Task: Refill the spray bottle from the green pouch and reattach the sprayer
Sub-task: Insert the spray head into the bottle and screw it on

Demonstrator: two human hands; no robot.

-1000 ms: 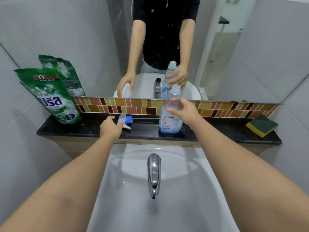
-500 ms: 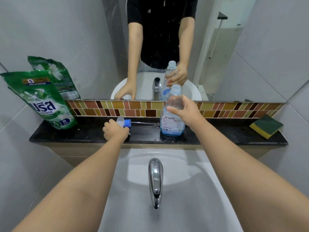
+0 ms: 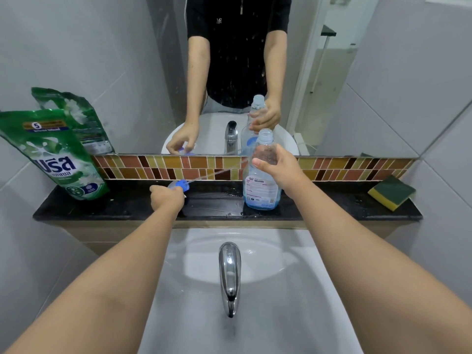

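White basin (image 3: pixel 293 290) nearest, chrome tap (image 3: pixel 229 274) at centre. Beyond it, black ledge (image 3: pixel 122 208). Left hand (image 3: pixel 166 199) closed around the sprayer (image 3: pixel 180 185), its dip tube angled up toward the spray bottle (image 3: pixel 260 185). Bottle upright on the ledge, neck open, blue liquid low; right hand (image 3: pixel 279 167) wrapped around its upper body. Green pouch (image 3: pixel 55 159) leans at far left against the wall. Sponge (image 3: pixel 392 192) far right. Mirror (image 3: pixel 127 60) behind.
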